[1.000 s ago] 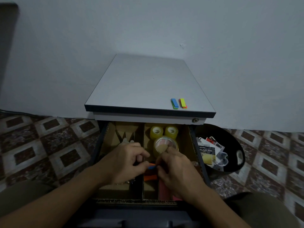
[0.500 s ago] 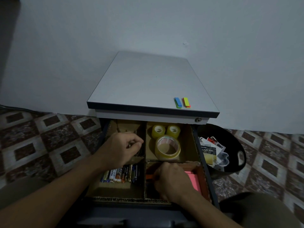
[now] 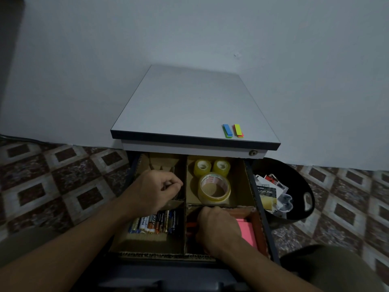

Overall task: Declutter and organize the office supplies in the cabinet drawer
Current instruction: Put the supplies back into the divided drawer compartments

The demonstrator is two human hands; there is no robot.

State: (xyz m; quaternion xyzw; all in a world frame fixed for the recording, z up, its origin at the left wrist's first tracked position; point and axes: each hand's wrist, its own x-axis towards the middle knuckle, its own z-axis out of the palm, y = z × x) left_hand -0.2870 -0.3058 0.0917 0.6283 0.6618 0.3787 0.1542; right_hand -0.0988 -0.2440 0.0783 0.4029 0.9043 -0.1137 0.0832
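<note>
Fingers (image 3: 173, 182) of the left hand (image 3: 153, 190) are curled tight over the rear-left compartment of the open drawer (image 3: 265, 224); whether they hold anything I cannot tell. Fingers (image 3: 201, 218) of the right hand (image 3: 219, 228) curl down into the front-right compartment, just beside an orange strip (image 3: 190, 225), and a grip on it cannot be made out. Pink sticky notes (image 3: 246, 231) lie in that same compartment, partly under the hand. Cardboard dividers (image 3: 186, 186) split the drawer in four. Batteries (image 3: 155, 224) lie in a row in the front-left part. Two small tape rolls (image 3: 202, 167) stand at the back of the rear-right part, with a large tape roll (image 3: 214, 190) lying flat just in front of them.

On the pale grey cabinet top (image 3: 189, 102) sit blue page flags (image 3: 227, 130) and yellow-green page flags (image 3: 238, 130), side by side near the front right corner. A lock (image 3: 253, 153) shows below that corner. To the right on the floor (image 3: 63, 175), tiled in brown and cream diamonds, stands a black bin (image 3: 303, 182) holding torn packaging (image 3: 267, 192). A plain pale wall (image 3: 189, 28) rises behind the cabinet, and the room is dim
</note>
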